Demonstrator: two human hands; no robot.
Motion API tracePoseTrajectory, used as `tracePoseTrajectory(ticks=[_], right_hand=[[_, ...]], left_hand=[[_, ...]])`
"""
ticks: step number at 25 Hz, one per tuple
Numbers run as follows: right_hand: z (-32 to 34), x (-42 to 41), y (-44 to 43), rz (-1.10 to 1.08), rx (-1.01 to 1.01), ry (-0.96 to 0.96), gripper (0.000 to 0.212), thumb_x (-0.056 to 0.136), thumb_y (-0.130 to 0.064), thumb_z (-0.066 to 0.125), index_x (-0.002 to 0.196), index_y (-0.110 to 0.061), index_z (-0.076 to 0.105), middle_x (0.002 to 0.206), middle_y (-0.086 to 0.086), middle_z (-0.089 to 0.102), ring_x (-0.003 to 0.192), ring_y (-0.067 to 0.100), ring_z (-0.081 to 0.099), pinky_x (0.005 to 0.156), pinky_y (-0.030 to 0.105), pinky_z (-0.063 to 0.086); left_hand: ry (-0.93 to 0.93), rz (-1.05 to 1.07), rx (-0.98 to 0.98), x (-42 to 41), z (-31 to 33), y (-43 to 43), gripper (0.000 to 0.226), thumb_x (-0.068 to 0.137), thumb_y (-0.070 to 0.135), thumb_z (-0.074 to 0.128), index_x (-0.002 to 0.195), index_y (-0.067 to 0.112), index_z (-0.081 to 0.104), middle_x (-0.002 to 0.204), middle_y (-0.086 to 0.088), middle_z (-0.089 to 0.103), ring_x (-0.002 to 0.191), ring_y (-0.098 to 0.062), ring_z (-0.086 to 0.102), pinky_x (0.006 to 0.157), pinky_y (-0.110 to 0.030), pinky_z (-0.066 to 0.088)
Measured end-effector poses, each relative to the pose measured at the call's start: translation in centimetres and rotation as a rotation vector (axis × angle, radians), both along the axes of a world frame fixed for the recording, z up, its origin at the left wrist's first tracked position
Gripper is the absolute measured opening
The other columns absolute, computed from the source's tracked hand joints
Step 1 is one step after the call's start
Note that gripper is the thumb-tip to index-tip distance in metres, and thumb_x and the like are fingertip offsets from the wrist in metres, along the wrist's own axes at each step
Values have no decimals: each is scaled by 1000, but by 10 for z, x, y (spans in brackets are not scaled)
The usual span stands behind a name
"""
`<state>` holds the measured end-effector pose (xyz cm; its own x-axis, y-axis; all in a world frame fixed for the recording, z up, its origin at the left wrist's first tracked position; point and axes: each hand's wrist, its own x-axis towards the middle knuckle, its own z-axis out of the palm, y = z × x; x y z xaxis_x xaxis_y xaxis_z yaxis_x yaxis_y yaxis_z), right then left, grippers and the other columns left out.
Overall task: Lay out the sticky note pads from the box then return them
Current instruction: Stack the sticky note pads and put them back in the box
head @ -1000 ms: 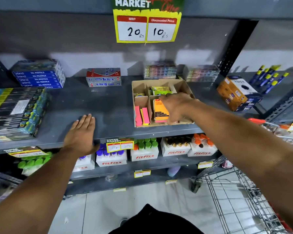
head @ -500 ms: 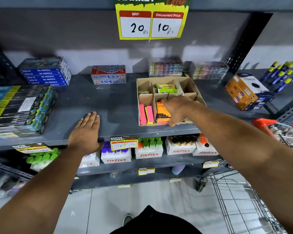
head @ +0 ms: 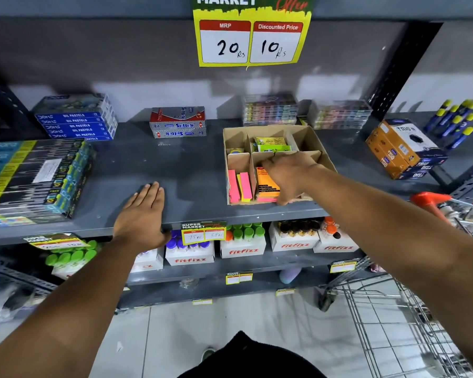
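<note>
While right hand (head: 290,177) reaches into cardboard box (head: 316,140) on shelf (head: 191,173), fingers curled round orange sticky note pad (head: 266,185) in front middle compartment; left hand (head: 142,216) flat, fingers together, on shelf edge. Risk: tight compartment snags pad, light box drags forward off edge.

A dark grey metal shelf (head: 191,170) is carrying the stock. A stack of blue oil pastel boxes (head: 77,121) is sitting at its back left, and a wide shrink-wrapped bundle of black, yellow and teal pencil packs (head: 33,181) is lying in front of it at the left end. Two stacked silver-and-red Softek boxes (head: 178,122) are standing back centre. An open brown cardboard box with dividers (head: 316,140) is resting near the front edge, right of centre. Two clear stacks of multicoloured cases (head: 271,109) are sitting behind it. Orange-and-navy cartons (head: 402,150) are lying tilted at the right.
</note>
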<state>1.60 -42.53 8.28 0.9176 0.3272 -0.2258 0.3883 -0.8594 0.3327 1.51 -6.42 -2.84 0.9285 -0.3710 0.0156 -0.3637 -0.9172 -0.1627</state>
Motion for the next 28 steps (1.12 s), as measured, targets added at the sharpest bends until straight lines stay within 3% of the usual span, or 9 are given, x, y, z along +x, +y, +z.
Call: tracePoseTrajectory(ticks=[4, 8, 14, 17, 21, 28], right_hand=[[1, -10, 0, 10, -48, -84, 103, 46, -68, 78, 127, -15, 44, 111, 7, 63, 99, 27, 60, 68, 37, 48], [1, -13, 3, -24, -62, -70, 94, 53, -56, 81, 126, -11, 43, 113, 10, 63, 103, 30, 59, 78, 43, 52], [2, -10, 7, -48, -73, -74, 85, 56, -44, 82, 125, -12, 43, 116, 9, 63, 104, 29, 59, 74, 41, 51], [0, -9, 6, -66, -37, -84, 92, 54, -51, 83, 127, -13, 41, 119, 10, 61, 107, 30, 58, 80, 43, 52], [-8, -16, 2, -180, 92, -139, 116, 46, -70, 79, 136, -15, 32, 130, 14, 56, 118, 34, 52, 96, 49, 37], [-10, -20, 4, -271, 129, -203, 104, 52, -67, 80, 130, -12, 39, 125, 12, 61, 117, 34, 53, 103, 52, 30]], left_hand=[[8, 3, -10, 0, 0, -1, 110, 67, 58, 61, 147, 6, 6, 159, -13, 5, 145, -25, 3, 118, -39, 7], [14, 4, -22, -1, 2, -2, 111, 66, 57, 62, 147, 6, 5, 159, -13, 4, 145, -25, 2, 118, -40, 8], [15, 9, -20, -1, 3, -2, 112, 66, 59, 61, 147, 7, 3, 159, -12, 3, 145, -25, 1, 118, -39, 7], [19, 7, -21, -1, 3, -2, 112, 65, 60, 60, 147, 7, 4, 159, -12, 4, 145, -24, 1, 118, -39, 7], [27, 7, -24, -1, 4, -2, 111, 63, 58, 57, 147, 7, 5, 159, -12, 4, 145, -24, 1, 118, -39, 8], [27, 5, -36, -3, 7, -2, 109, 65, 55, 57, 147, 8, 5, 159, -12, 3, 145, -24, 0, 118, -39, 8]])
